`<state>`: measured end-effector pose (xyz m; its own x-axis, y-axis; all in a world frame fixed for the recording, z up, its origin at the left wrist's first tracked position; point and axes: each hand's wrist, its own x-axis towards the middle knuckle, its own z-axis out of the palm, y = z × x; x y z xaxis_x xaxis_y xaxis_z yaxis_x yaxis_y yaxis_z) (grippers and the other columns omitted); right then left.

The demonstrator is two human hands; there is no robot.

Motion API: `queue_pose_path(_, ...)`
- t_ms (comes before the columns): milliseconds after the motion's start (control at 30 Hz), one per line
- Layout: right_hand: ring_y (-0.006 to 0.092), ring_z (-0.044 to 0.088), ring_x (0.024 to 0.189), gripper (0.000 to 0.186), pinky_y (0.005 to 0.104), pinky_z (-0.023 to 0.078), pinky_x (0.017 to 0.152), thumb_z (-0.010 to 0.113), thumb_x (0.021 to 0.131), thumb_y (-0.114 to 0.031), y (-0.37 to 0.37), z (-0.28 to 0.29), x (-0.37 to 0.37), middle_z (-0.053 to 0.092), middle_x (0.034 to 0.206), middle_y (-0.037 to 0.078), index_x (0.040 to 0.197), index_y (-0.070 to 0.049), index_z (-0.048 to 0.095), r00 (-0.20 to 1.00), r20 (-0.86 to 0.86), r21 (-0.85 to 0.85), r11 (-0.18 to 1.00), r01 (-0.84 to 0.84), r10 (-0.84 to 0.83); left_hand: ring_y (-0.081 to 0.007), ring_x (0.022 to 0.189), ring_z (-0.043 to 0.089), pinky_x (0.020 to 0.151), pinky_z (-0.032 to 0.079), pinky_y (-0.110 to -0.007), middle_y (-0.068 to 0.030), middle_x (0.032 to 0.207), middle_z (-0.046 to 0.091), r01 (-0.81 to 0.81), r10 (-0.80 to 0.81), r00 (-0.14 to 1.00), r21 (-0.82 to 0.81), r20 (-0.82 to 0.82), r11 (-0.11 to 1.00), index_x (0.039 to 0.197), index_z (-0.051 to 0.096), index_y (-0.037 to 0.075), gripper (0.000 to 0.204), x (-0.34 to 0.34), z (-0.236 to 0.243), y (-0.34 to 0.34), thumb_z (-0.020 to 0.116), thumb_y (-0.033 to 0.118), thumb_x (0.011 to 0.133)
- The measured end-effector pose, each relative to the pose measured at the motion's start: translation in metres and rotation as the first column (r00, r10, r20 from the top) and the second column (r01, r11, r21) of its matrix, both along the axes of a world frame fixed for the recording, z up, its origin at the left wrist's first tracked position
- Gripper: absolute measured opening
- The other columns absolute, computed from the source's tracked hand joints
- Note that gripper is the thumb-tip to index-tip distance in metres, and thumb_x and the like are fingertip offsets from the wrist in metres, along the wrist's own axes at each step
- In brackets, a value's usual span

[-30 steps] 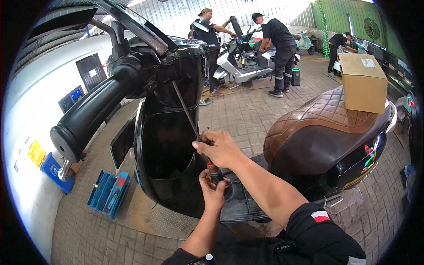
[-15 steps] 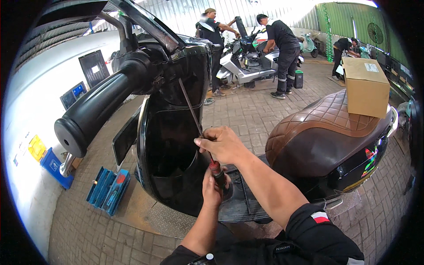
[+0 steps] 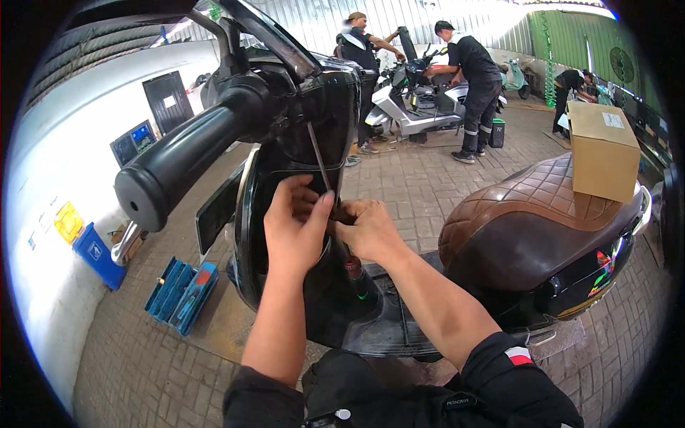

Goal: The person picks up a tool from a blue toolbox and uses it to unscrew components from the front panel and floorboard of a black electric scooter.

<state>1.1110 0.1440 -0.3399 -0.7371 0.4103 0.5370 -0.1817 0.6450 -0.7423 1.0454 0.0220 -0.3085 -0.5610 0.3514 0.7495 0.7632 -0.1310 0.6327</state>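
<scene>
1. i had the long tool point(image 3: 320, 160) slanting beside the black scooter's front panel point(image 3: 328, 100); its thin shaft ran down from below the handlebar grip point(image 3: 193, 146) to a red collar point(image 3: 352, 266) and dark handle, low near the footboard point(image 3: 389, 332).
2. i saw the right hand point(image 3: 367, 230) narrow at mid-shaft, thumb and fingers pinched onto the tool; the fingertips were partly hidden.
3. the left hand point(image 3: 296, 225) came up facing it, fingers curled and thumb at the shaft; i couldn't tell whether it gripped anything.
4. on my right, a cardboard box point(image 3: 605, 160) sat on the brown quilted seat point(image 3: 510, 203).
5. on my left, a blue toolbox point(image 3: 182, 296) lay open on the floor, with a blue bin point(image 3: 100, 257) by the wall.
6. farther off, two people in dark clothes stood at a silver scooter point(image 3: 421, 123).
</scene>
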Motion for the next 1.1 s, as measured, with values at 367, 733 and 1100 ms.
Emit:
queue_pose_path(367,0.0283,0.067,0.065,0.034,0.0381,0.050,0.062,0.066,0.085,-0.030,-0.004,0.003,0.003,0.065,0.069,0.019,0.089,0.004,0.064,0.996,0.055,0.004,0.998,-0.067,0.067,-0.0112,0.062,0.061,0.060,0.048,-0.026,-0.0090,0.072,0.068,-0.187,0.174,0.977,-0.099,-0.123,0.977,0.092,0.068,-0.004,0.021,-0.014,0.026,0.017,0.065,0.016,0.088)
queue_pose_path(733,0.0324,0.066,0.074,0.034,0.0425,0.049,0.068,0.065,0.087,-0.030,0.007,-0.005,-0.007,0.066,0.074,0.018,0.088,0.004,0.061,0.996,0.050,-0.018,0.997,-0.076,0.077,-0.0091,0.060,0.058,0.056,0.044,-0.024,-0.0053,0.072,0.066,-0.122,0.108,0.986,-0.111,-0.123,0.986,0.097,0.067,-0.001,0.022,-0.018,0.030,0.018,0.059,0.019,0.093)
queue_pose_path(1100,0.0279,0.067,0.070,0.027,0.0384,0.050,0.065,0.067,0.086,-0.025,0.009,-0.012,-0.009,0.066,0.072,0.017,0.088,0.002,0.063,0.981,-0.097,-0.105,0.978,-0.179,0.169,-0.0098,0.063,0.060,0.059,0.045,-0.024,-0.0059,0.071,0.065,0.042,-0.036,0.998,-0.128,0.046,0.991,0.112,0.064,-0.001,0.029,-0.018,0.036,0.028,0.058,0.020,0.094)
